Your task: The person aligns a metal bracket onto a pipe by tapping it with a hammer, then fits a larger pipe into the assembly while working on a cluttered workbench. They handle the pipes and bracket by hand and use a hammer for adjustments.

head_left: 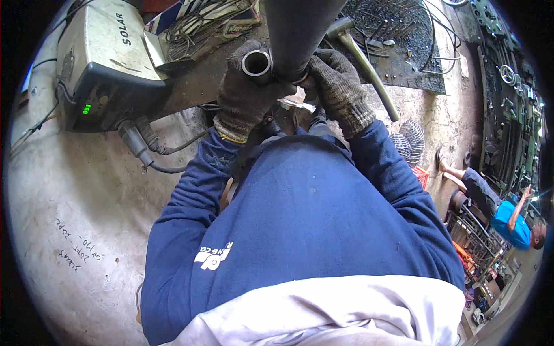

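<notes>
A thick dark pipe [303, 32] comes down from the top edge, its lower end between my two gloved hands. My left hand [245, 95], in a dirty knit glove, is closed around a short metal tube [257, 62] whose bright open end faces up. Its fingers reach right, below the dark pipe's end. My right hand [343, 92], gloved too, is closed against the right side of that pipe's lower end. Some of its fingertips are hidden behind the pipe. Right of it, a hammer [369, 72] lies with its handle over the workbench's near edge.
At the left stands a white and dark welding machine [109, 63] with a thick cable plug [135, 144]. The dark workbench [190, 89] carries a box of thin rods [202, 26] and scattered metal scraps [392, 29]. A wire fan guard [408, 141] and a person in blue [511, 222] are at the right.
</notes>
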`<state>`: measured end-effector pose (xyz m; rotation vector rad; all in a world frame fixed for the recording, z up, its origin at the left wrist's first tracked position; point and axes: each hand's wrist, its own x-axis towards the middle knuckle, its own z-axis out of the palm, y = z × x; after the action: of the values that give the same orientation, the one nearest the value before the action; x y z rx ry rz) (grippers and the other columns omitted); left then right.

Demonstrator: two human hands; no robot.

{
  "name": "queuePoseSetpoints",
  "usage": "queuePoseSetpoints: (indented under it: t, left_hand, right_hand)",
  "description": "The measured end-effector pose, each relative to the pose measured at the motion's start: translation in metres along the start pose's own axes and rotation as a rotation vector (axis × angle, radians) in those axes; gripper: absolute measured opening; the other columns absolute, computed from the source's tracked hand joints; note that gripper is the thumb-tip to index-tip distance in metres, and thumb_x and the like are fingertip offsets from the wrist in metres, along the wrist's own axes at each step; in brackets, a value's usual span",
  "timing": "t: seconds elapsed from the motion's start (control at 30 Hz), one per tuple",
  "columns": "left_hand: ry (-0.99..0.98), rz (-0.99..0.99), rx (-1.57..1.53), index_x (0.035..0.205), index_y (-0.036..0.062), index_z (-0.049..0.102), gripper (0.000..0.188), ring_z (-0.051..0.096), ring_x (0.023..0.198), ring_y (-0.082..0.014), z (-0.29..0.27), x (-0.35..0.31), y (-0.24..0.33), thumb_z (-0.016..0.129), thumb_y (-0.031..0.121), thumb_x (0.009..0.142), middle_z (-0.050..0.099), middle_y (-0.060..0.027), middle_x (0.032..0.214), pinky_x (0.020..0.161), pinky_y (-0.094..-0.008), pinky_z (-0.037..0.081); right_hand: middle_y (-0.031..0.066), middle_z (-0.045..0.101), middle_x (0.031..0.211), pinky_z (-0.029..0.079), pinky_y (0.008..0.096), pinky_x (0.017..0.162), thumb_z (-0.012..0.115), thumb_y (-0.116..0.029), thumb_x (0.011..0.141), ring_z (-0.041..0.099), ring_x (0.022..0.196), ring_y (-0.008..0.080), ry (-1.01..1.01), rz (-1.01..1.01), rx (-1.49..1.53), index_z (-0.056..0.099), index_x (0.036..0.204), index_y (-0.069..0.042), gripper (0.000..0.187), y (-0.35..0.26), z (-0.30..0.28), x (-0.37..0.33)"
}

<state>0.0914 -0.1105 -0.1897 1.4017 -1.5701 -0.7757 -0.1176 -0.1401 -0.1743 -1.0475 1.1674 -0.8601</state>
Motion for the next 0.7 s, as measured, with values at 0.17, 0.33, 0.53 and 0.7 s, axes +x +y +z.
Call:
queuePoseSetpoints:
  t: [0.17, 0.33, 0.53, 0.7]
  left_hand:
    - [-0.029, -0.032, -0.036, 0.116, 0.0039, 0.062, 0.069, 0.072, 0.096, -0.0255, 0.003, 0.0, -0.008, 0.097, 0.029, 0.062, 0.073, -0.0118, 0.106, 0.085, -0.0397, 0.057]
    - [-0.054, -0.047, -0.011, 0.122, 0.0044, 0.058, 0.081, 0.072, 0.097, -0.0272, 0.004, -0.001, -0.01, 0.099, 0.033, 0.058, 0.072, -0.0122, 0.106, 0.085, -0.0401, 0.058]
    - [0.099, 0.022, 0.016, 0.12, 0.0055, 0.058, 0.082, 0.071, 0.092, -0.0288, 0.008, -0.002, -0.004, 0.101, 0.036, 0.056, 0.071, -0.0115, 0.101, 0.083, -0.0404, 0.058]
    - [-0.001, 0.065, 0.034, 0.107, 0.0041, 0.063, 0.064, 0.068, 0.083, -0.0269, 0.0, 0.005, 0.018, 0.098, 0.033, 0.062, 0.071, -0.0108, 0.096, 0.075, -0.0399, 0.055]
  right_hand:
    - [0.0092, 0.069, 0.108, 0.055, 0.0284, 0.085, 0.069, -0.023, 0.098, 0.067, 0.097, 0.0151, 0.044, 0.059, 0.104, 0.067, 0.119, 0.002, 0.033, 0.009, -0.001, 0.001]
    - [0.0074, 0.07, 0.106, 0.056, 0.0291, 0.082, 0.069, -0.023, 0.098, 0.067, 0.094, 0.0151, 0.003, 0.078, 0.063, 0.066, 0.122, 0.001, 0.033, 0.002, -0.002, 0.001]
    - [0.0061, 0.07, 0.097, 0.056, 0.0307, 0.081, 0.065, -0.026, 0.1, 0.067, 0.091, 0.0161, 0.141, -0.041, 0.096, 0.067, 0.121, 0.0, 0.033, 0.008, 0.004, 0.007]
    - [0.0072, 0.071, 0.101, 0.055, 0.0316, 0.083, 0.059, -0.034, 0.103, 0.067, 0.094, 0.0175, 0.245, -0.451, 0.008, 0.067, 0.12, -0.001, 0.038, 0.034, -0.001, 0.064]
